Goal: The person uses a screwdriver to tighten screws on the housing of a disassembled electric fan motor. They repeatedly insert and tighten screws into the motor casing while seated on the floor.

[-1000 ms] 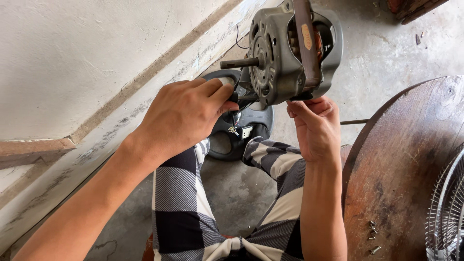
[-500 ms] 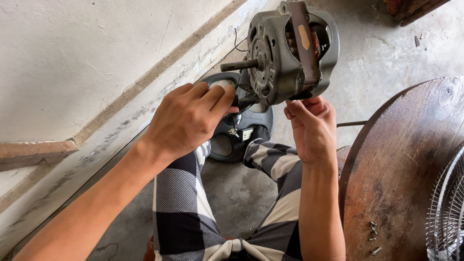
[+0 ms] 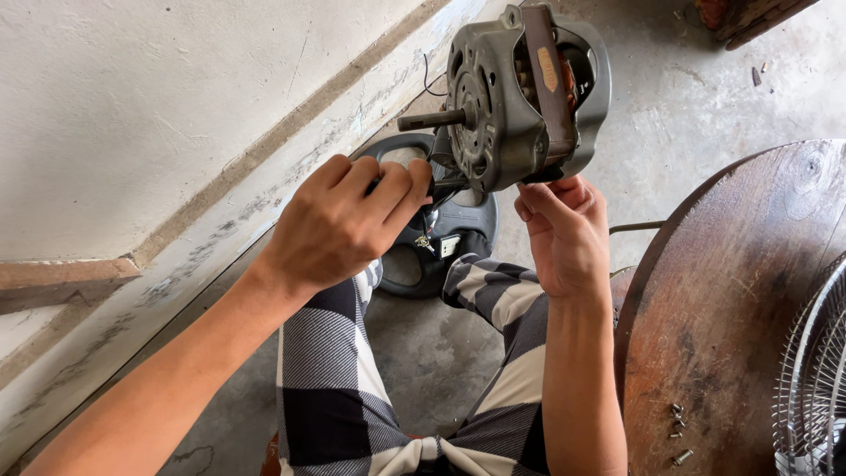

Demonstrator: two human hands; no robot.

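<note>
**Hands at work on a fan motor**

Both hands are busy with a grey fan motor (image 3: 520, 97) held up over the knees. The right hand (image 3: 564, 234) props it from below, fingers curled closed against the underside of the casing. The left hand (image 3: 339, 225) is closed in a fist round a dark tool (image 3: 445, 185) whose tip meets the lower front of the motor, just under the jutting shaft (image 3: 427, 119). Beneath them, on the concrete floor (image 3: 705, 97), lies a round dark fan base (image 3: 441, 238), close to the pale wall (image 3: 132, 106). Checked trousers (image 3: 335, 353) fill the lower middle. At the right stands a round wooden surface (image 3: 731, 291) bearing a few loose screws (image 3: 677, 432), with a wire fan guard (image 3: 815, 388) at its edge.
</note>
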